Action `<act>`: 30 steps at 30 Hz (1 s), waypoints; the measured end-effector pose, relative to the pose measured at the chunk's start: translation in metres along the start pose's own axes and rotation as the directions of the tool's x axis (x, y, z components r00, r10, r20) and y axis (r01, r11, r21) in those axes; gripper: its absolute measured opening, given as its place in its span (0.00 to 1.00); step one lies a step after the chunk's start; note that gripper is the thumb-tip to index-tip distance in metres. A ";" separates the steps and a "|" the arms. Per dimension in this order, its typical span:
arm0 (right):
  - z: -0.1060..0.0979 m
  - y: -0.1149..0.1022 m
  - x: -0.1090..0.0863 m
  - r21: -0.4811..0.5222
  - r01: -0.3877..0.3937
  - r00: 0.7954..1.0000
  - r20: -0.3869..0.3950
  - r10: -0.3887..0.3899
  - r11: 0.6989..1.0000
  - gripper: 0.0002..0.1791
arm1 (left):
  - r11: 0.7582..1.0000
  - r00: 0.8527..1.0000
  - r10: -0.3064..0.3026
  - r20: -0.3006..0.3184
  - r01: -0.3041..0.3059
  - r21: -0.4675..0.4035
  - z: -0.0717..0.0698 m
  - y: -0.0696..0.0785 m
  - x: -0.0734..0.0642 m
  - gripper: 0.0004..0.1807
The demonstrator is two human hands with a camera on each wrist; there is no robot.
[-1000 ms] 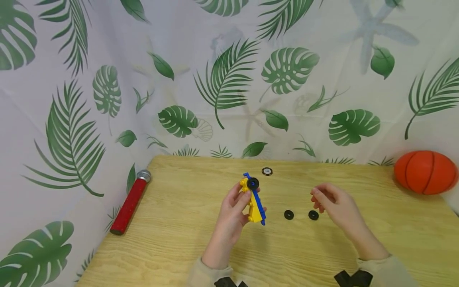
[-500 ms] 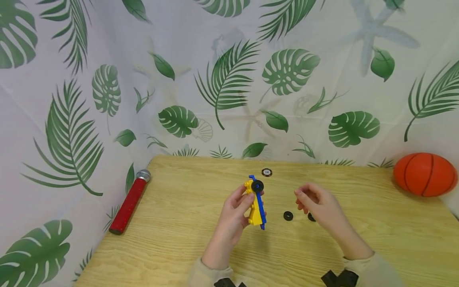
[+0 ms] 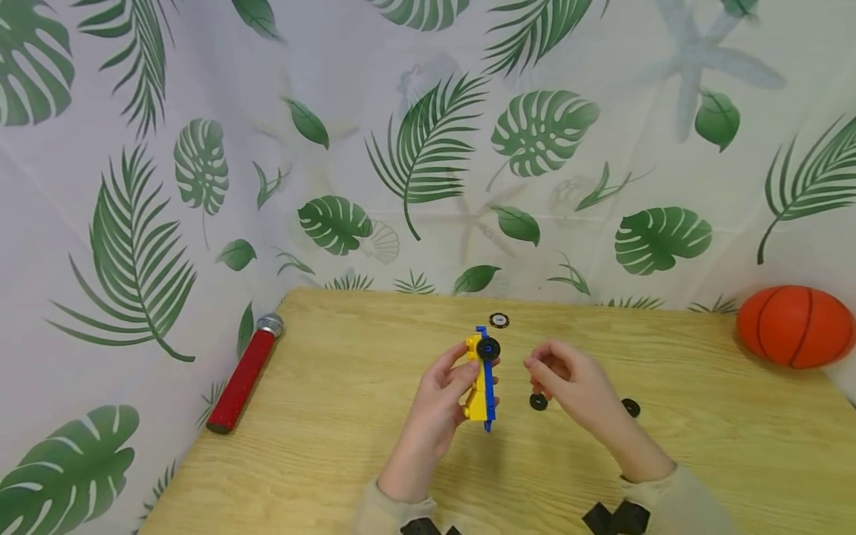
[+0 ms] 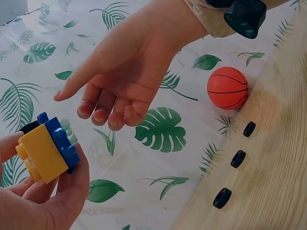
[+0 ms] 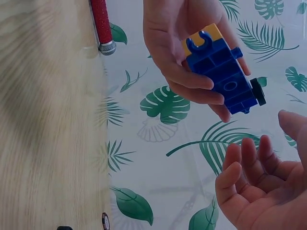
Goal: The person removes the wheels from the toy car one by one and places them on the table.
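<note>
My left hand (image 3: 431,409) grips a yellow and blue toy block car (image 3: 480,401), held on end above the table. One black wheel (image 3: 489,349) sits on the axle near its upper end. In the right wrist view the car's blue underside (image 5: 225,76) shows, with a bare axle end on the side. My right hand (image 3: 578,386) hovers to the right of the car, apart from it. Its fingers (image 4: 115,108) are loosely bent and hold nothing. Three loose black wheels (image 4: 238,158) lie in a row on the wood in the left wrist view.
A poker chip (image 3: 498,320) lies near the table's back edge. At the left edge rests a red microphone (image 3: 244,379), and an orange basketball (image 3: 794,327) stands at the back right. A leaf-print cloth (image 3: 414,260) hangs behind the wooden table (image 3: 321,416).
My right hand has moved left, closer to the car, and now covers part of the row of wheels. My left hand has turned the car a little more upright and shifted it slightly right.
</note>
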State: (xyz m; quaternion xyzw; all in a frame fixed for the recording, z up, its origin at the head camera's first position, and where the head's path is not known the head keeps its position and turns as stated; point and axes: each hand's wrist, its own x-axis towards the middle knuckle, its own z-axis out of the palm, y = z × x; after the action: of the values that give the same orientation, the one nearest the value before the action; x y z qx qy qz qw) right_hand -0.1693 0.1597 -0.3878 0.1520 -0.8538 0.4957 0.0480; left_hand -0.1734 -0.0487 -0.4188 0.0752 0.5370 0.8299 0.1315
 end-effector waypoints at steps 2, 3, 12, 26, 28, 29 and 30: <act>0.001 -0.002 0.000 0.008 0.006 1.000 0.005 -0.006 1.000 0.12 | 1.000 1.000 -0.003 -0.004 0.003 0.009 0.000 0.000 0.000 0.30; 0.002 -0.002 0.000 0.013 0.009 1.000 0.009 -0.009 1.000 0.11 | 1.000 1.000 -0.006 -0.007 0.006 0.013 0.001 -0.001 0.000 0.30; 0.005 -0.008 0.004 0.050 -0.010 0.999 0.043 0.008 0.999 0.11 | 0.998 0.999 -0.033 0.006 0.033 0.049 0.003 -0.002 -0.002 0.33; 0.006 -0.013 0.010 -0.020 0.001 0.992 0.129 0.001 1.000 0.12 | 0.997 0.998 -0.063 0.015 0.063 0.033 0.010 -0.003 -0.002 0.30; 0.006 -0.014 0.010 -0.026 -0.004 0.990 0.144 0.007 1.000 0.13 | 0.997 0.998 -0.062 0.017 0.062 0.035 0.010 -0.004 -0.002 0.29; 0.006 -0.014 0.010 -0.034 -0.003 0.989 0.148 0.008 0.999 0.13 | 0.997 0.998 -0.063 0.016 0.062 0.041 0.010 -0.004 -0.002 0.30; 0.006 -0.015 0.010 -0.038 -0.002 0.988 0.152 0.008 0.999 0.13 | 0.997 0.998 -0.063 0.015 0.062 0.048 0.010 -0.005 -0.002 0.30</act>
State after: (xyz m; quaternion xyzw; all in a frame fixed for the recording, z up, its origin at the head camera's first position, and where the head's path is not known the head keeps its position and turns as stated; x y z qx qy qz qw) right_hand -0.1738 0.1458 -0.3764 0.1864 -0.8646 0.4664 -0.0157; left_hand -0.1684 -0.0385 -0.4189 0.0685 0.5573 0.8118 0.1602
